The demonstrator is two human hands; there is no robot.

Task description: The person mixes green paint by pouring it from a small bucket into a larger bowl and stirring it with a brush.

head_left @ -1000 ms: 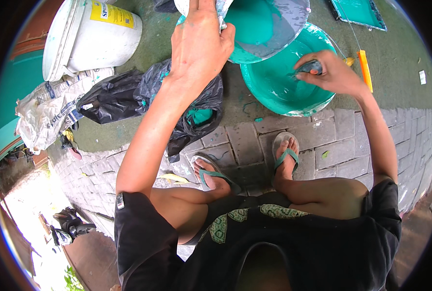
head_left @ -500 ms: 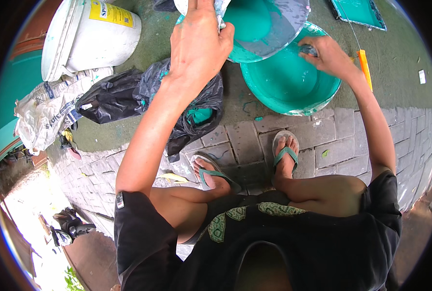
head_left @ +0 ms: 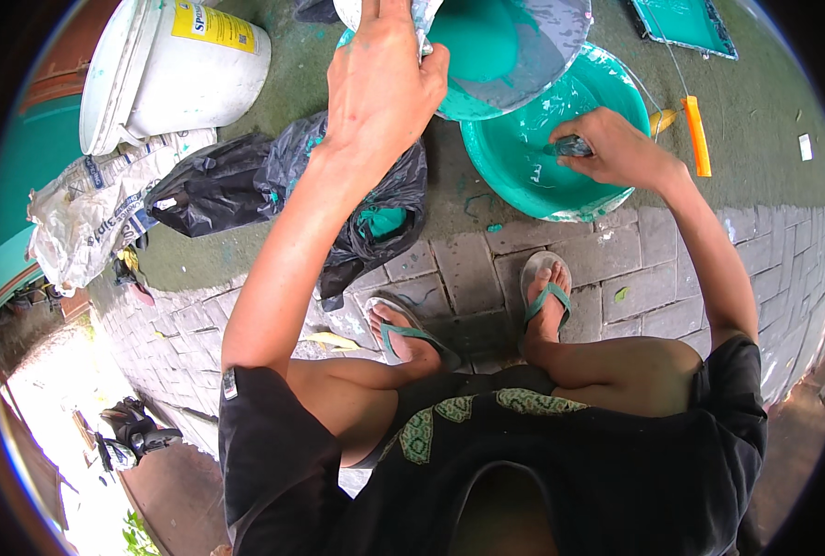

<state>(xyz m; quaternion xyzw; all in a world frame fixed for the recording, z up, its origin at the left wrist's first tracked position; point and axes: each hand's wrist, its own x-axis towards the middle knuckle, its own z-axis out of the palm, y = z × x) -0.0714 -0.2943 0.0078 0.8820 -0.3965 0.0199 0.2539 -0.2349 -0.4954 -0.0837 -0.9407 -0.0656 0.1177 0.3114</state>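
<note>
My left hand (head_left: 380, 97) is closed on the white rim of a tilted paint bucket (head_left: 556, 46) at the top. Teal paint coats much of its grey inside. Below and to the right sits a round teal basin (head_left: 501, 167) with wet teal paint in it. Over the basin, my right hand (head_left: 616, 148) grips a short, dark, paint-smeared handle (head_left: 573, 145). What is at the handle's other end cannot be made out. The bucket's mouth overlaps the basin's far left rim.
A black plastic bag (head_left: 218, 181) with teal paint on it lies left of the basin. Beyond are a white pail (head_left: 199, 69) on its side and a crumpled sack (head_left: 88, 208). A paint tray (head_left: 686, 28) and an orange-handled roller (head_left: 697, 136) lie at right. My sandalled feet rest on paving.
My right hand has moved left and downward with the handle, from the basin's far right rim toward its middle. My left hand and the bucket have hardly shifted.
</note>
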